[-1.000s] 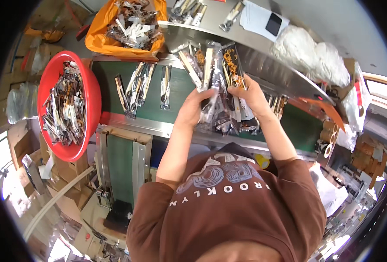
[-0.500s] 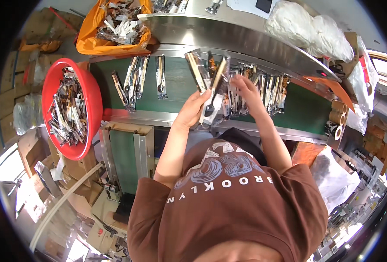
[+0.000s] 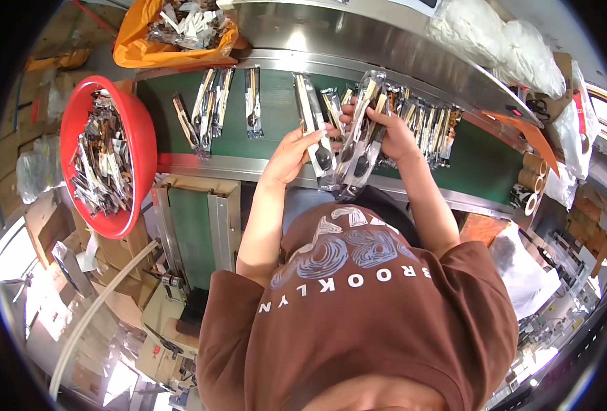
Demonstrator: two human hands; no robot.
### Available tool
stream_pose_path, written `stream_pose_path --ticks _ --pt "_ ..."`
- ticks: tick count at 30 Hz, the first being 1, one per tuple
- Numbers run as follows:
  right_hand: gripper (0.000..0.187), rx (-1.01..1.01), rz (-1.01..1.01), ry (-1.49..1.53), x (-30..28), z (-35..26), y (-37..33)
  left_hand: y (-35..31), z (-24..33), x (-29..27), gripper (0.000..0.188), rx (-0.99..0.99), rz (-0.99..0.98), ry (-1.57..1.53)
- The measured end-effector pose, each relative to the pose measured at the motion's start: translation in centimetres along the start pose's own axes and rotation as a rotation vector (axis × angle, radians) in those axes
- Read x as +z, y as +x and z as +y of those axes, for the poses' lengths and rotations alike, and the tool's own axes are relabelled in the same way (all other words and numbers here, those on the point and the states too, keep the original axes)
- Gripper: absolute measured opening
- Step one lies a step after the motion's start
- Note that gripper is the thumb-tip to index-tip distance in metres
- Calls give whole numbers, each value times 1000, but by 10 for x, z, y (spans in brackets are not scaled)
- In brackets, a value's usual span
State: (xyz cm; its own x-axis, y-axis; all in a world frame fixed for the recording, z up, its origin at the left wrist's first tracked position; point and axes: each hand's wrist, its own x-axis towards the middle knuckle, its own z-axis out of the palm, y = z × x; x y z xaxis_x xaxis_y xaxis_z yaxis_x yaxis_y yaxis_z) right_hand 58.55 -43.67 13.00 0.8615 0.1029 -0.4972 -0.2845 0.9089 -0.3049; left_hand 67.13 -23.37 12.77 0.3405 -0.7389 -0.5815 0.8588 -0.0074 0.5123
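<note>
My left hand [image 3: 292, 155] is closed around a clear cutlery packet [image 3: 310, 113] with chopsticks and a black spoon inside. Beside it, my right hand [image 3: 390, 134] grips more cutlery packets [image 3: 362, 147], held upright with their lower ends near my shirt. Both hands are above the near edge of the green conveyor belt [image 3: 276, 96]. To the right of my right hand lies a close row of similar packets [image 3: 432, 130]. A single packet [image 3: 252, 103] and a small group of packets [image 3: 211, 109] rest on the belt at the left.
A red basin [image 3: 151, 147] full of packets stands at the left. Behind it is an orange bag [image 3: 131, 51] holding more. A metal guard [image 3: 358, 34] runs along the belt's far side. Tape rolls [image 3: 531, 179] sit at the right end, near white plastic bags [image 3: 454, 27].
My right hand has moved from above the row to gripping packets beside my left hand. The held packets have spread apart into two sets. The whole view has shifted slightly.
</note>
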Motion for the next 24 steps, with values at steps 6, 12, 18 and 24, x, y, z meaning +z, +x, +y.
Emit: stream_pose_path --ticks 6,12,18,24 --pt "38 32 20 -5 -16 -9 16 12 5 -2 34 4 -85 -46" --pt "37 -296 900 -1688 -110 -29 32 20 -1 -18 39 -29 -53 -48" --pt "30 -388 357 -1121 82 -134 77 25 -27 -60 40 -38 69 -73" --pt "39 -29 810 -1457 22 -231 281 19 -33 -75 36 28 178 -112"
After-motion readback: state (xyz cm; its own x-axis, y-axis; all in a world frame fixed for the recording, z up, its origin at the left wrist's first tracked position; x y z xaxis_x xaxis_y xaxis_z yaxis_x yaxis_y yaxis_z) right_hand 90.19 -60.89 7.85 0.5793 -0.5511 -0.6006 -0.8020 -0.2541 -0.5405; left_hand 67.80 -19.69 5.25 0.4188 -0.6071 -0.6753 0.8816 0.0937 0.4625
